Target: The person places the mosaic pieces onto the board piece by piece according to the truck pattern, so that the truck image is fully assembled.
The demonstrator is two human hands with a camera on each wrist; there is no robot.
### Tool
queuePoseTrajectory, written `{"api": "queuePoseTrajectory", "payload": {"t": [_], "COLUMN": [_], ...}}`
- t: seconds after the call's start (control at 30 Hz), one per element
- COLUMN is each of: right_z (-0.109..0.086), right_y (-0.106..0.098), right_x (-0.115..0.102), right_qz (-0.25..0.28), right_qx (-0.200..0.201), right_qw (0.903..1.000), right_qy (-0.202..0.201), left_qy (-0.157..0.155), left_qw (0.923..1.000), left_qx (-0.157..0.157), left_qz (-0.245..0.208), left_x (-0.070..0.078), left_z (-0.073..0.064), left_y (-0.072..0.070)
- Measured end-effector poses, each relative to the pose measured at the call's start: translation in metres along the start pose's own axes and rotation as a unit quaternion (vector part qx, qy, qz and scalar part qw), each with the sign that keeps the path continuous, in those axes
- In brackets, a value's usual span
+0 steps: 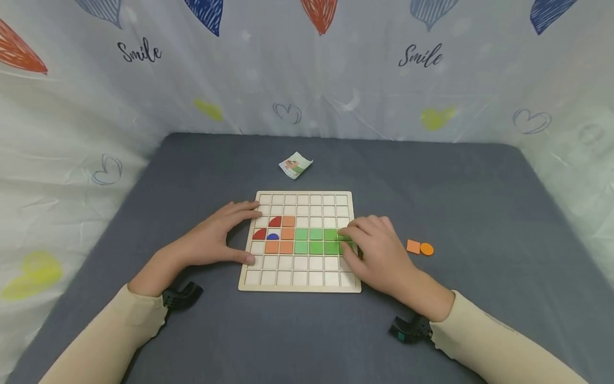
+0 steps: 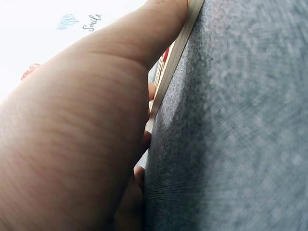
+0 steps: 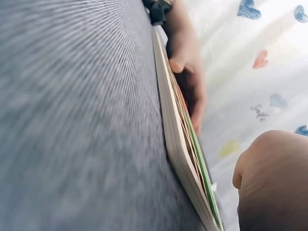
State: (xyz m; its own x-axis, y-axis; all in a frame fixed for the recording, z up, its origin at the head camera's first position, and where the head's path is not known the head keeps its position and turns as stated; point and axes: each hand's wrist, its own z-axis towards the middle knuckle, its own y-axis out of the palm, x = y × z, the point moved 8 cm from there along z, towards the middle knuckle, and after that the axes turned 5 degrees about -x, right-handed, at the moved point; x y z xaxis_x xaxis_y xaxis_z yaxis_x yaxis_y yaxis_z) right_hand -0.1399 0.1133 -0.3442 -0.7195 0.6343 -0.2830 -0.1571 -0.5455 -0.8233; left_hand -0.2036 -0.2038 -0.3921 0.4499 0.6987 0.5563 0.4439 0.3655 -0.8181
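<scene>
A square wooden grid board (image 1: 299, 281) lies flat on the dark grey cloth. Red quarter circles (image 1: 259, 234), a blue half circle (image 1: 273, 236), orange squares (image 1: 288, 234) and two rows of green square tiles (image 1: 316, 247) sit in its middle cells. My left hand (image 1: 211, 234) rests on the board's left edge, thumb and fingers spread apart. Over the right edge, my right hand (image 1: 379, 253) has bent fingers and thumb at the rightmost green tiles, partly covering them. Whether they pinch a tile cannot be seen. The right wrist view shows only a knuckle beside the board's edge (image 3: 180, 159).
To the right of the board lie a loose orange square (image 1: 413, 246) and an orange round piece (image 1: 426, 249). A small creased pattern card (image 1: 295, 165) lies behind the board. A printed white curtain (image 1: 316, 74) surrounds the back and sides of the table.
</scene>
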Motion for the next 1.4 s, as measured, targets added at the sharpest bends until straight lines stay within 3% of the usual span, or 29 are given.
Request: {"api": "queuePoseTrajectory", "payload": {"t": [0.47,0.73,1.0,1.4], "right_z": [-0.037,-0.054,-0.067,-0.088], "right_y": [-0.027,-0.038,-0.051,-0.055], "right_x": [0.034,0.049,0.061,0.074], "right_qz": [0.014,0.012,-0.007,-0.023], "right_qx": [0.003,-0.006,-0.004,-0.062], "right_qw": [0.9987,0.9949,0.9919,0.9750], "right_qy": [0.049,0.100,0.127,0.212], "left_qy": [-0.015,-0.020,-0.025,-0.016], "left_qw": [0.9999,0.9998,0.9997,0.9998], "left_qx": [0.007,-0.005,-0.008,-0.002], "left_qz": [0.001,0.002,-0.003,-0.007], "left_x": [-0.002,-0.004,-0.004,-0.002], "left_z": [-0.009,-0.007,-0.006,-0.001], "left_y": [-0.008,-0.006,-0.005,-0.001]}}
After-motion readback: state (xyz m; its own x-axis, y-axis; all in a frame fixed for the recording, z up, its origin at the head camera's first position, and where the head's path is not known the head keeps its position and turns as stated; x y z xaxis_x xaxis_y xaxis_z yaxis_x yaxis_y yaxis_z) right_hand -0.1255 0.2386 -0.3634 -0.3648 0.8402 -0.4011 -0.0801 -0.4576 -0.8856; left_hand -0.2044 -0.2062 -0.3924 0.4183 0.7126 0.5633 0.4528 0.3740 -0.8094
